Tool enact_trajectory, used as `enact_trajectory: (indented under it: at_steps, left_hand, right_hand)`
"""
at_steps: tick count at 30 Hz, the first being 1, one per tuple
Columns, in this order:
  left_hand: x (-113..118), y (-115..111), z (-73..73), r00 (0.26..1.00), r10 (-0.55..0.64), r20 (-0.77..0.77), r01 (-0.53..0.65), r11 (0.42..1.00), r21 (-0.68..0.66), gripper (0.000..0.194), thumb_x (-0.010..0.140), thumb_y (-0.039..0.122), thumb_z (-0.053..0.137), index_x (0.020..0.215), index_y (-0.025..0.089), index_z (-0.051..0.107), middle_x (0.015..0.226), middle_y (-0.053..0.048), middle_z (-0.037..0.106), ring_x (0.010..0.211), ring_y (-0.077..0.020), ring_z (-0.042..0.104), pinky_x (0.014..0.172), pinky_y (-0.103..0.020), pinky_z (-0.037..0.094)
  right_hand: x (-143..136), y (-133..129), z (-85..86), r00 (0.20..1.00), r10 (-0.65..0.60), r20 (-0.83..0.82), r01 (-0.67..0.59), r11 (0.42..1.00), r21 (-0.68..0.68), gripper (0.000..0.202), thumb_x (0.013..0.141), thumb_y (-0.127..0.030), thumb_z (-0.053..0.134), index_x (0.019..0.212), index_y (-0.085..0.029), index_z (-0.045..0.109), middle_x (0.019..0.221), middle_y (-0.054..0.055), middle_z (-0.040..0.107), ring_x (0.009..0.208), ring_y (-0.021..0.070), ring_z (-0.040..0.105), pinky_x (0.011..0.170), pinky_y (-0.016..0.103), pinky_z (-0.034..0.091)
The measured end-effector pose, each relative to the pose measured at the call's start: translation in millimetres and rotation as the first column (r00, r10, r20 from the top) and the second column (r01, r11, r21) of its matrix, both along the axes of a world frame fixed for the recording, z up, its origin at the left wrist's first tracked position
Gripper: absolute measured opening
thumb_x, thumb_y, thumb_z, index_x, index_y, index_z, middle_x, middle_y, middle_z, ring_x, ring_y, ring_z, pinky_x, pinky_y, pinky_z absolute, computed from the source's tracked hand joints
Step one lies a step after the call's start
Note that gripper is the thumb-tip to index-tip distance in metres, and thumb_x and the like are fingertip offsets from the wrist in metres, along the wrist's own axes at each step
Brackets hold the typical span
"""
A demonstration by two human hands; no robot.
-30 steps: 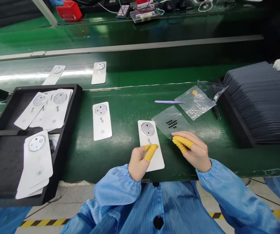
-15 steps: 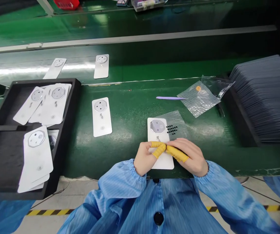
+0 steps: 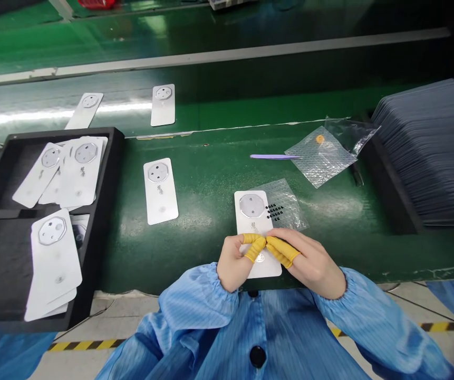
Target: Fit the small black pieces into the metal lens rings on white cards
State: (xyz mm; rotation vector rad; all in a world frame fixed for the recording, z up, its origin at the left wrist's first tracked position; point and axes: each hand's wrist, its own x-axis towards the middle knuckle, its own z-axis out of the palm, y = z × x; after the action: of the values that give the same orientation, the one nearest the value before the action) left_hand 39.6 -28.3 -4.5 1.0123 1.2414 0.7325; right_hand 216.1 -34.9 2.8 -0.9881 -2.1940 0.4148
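Observation:
Both hands meet over a white rounded-corner panel (image 3: 268, 269) that lies on the green bench in front of me. My left hand (image 3: 239, 258) wears yellow finger cots and is pinched at the fingertips. My right hand (image 3: 306, 258), also in yellow finger cots, pinches against the left fingertips. Whatever sits between them is too small to make out. The panel carries a grey octagonal plate (image 3: 252, 206) at its far end. Touching its right edge is a clear plastic sheet (image 3: 292, 208) with several small black dots (image 3: 274, 212) in rows.
A black divided tray (image 3: 108, 179) at left holds several white panels (image 3: 56, 253). Another panel (image 3: 161, 195) lies nearer me; two more sit farther back. Purple tweezers (image 3: 268, 157) touch a bubble-wrap piece (image 3: 316, 158). A stack of dark sheets (image 3: 428, 153) stands at right.
The view has shifted slightly. My fingertips stay pinched together over the panel, the right hand's fingers turned a little, and a round mark on the panel now shows below them.

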Motion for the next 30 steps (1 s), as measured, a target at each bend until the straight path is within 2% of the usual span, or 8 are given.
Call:
enact_trajectory:
  at_steps: [3, 6, 9, 12, 18, 22, 26, 30]
  left_hand:
    - [0.8, -2.9, 0.1, 0.994, -0.016, -0.105, 0.035, 0.983, 0.179, 0.028, 0.084, 0.034, 0.06, 0.087, 0.009, 0.074, 0.081, -0.011, 0.076, 0.076, -0.0226, 0.07, 0.072, -0.031, 0.055]
    - [2.4, -4.3, -2.1, 0.98, -0.013, -0.201, 0.087, 0.926, 0.366, 0.022, 0.086, 0.025, 0.057, 0.088, 0.012, 0.074, 0.085, -0.01, 0.076, 0.075, -0.0212, 0.071, 0.072, -0.03, 0.055]
    - [-2.3, -2.1, -7.3, 0.949, -0.017, -0.314, 0.162, 0.882, 0.443, 0.019, 0.085, 0.023, 0.057, 0.087, 0.013, 0.074, 0.084, -0.01, 0.076, 0.075, -0.0225, 0.071, 0.069, -0.03, 0.056]
    - [-20.8, 1.4, -8.6, 0.916, -0.059, -0.397, 0.229, 0.89, 0.395, 0.024, 0.088, 0.025, 0.052, 0.094, 0.013, 0.072, 0.091, -0.011, 0.076, 0.08, -0.0244, 0.072, 0.072, -0.032, 0.057]
    - [-66.6, -13.2, 6.6, 0.902, 0.109, -0.418, 0.054, 0.932, 0.359, 0.055, 0.091, 0.029, 0.051, 0.143, 0.019, 0.035, 0.108, -0.012, 0.071, 0.084, -0.0241, 0.07, 0.075, -0.034, 0.058]
    - [-56.1, -31.3, 11.3, 0.942, 0.143, -0.303, -0.03, 0.937, 0.349, 0.069, 0.092, 0.03, 0.05, 0.15, 0.021, 0.015, 0.113, -0.013, 0.068, 0.091, -0.0253, 0.069, 0.08, -0.037, 0.057]
    - [-30.7, -43.4, 16.5, 0.962, 0.119, -0.247, -0.008, 0.911, 0.412, 0.063, 0.091, 0.022, 0.051, 0.148, 0.023, 0.022, 0.134, -0.013, 0.056, 0.116, -0.0271, 0.059, 0.096, -0.037, 0.05]
    - [-20.1, -47.0, 27.0, 0.949, 0.091, -0.302, 0.071, 0.871, 0.486, 0.06, 0.088, 0.015, 0.051, 0.145, 0.023, 0.03, 0.134, -0.013, 0.056, 0.119, -0.029, 0.057, 0.098, -0.039, 0.049]
  right_hand:
    - [0.8, -0.2, 2.2, 0.999, 0.026, 0.042, -0.026, 0.999, 0.021, 0.025, 0.085, -0.003, 0.05, 0.106, -0.011, 0.059, 0.112, 0.019, 0.063, 0.104, 0.0247, 0.063, 0.079, 0.038, 0.061]
    - [-2.8, 3.1, -1.8, 0.997, 0.029, -0.068, -0.033, 0.998, -0.055, 0.027, 0.086, -0.005, 0.052, 0.111, -0.013, 0.058, 0.112, 0.017, 0.063, 0.103, 0.022, 0.063, 0.082, 0.036, 0.06]
    - [-9.1, 8.0, -12.6, 0.959, -0.135, -0.248, 0.063, 0.958, -0.279, 0.018, 0.087, -0.01, 0.055, 0.101, -0.017, 0.061, 0.099, 0.009, 0.066, 0.091, 0.0168, 0.065, 0.076, 0.03, 0.059]
    - [-12.7, 9.8, -25.1, 0.889, -0.335, -0.312, 0.197, 0.895, -0.4, 0.009, 0.085, -0.013, 0.059, 0.089, -0.02, 0.065, 0.093, 0.005, 0.067, 0.084, 0.0156, 0.066, 0.071, 0.028, 0.058]
    - [-13.0, 9.3, -22.7, 0.871, -0.36, -0.333, 0.284, 0.924, -0.255, 0.018, 0.08, -0.007, 0.064, 0.09, -0.021, 0.067, 0.092, 0.005, 0.068, 0.084, 0.0168, 0.065, 0.075, 0.032, 0.055]
    - [-27.8, 17.3, 4.0, 0.882, -0.341, -0.325, 0.338, 0.939, -0.069, 0.028, 0.076, -0.004, 0.068, 0.097, -0.023, 0.068, 0.091, 0.004, 0.069, 0.081, 0.0183, 0.066, 0.072, 0.033, 0.056]
    - [-45.9, 21.9, 27.2, 0.933, -0.257, -0.252, 0.297, 0.945, 0.135, 0.036, 0.078, -0.009, 0.067, 0.111, -0.024, 0.064, 0.092, 0.004, 0.071, 0.085, 0.0208, 0.068, 0.084, 0.039, 0.058]
    - [-48.7, 15.3, 35.1, 0.972, -0.196, -0.132, 0.215, 0.965, 0.147, 0.046, 0.086, -0.011, 0.057, 0.13, -0.024, 0.052, 0.108, 0.004, 0.07, 0.097, 0.0225, 0.067, 0.093, 0.044, 0.057]
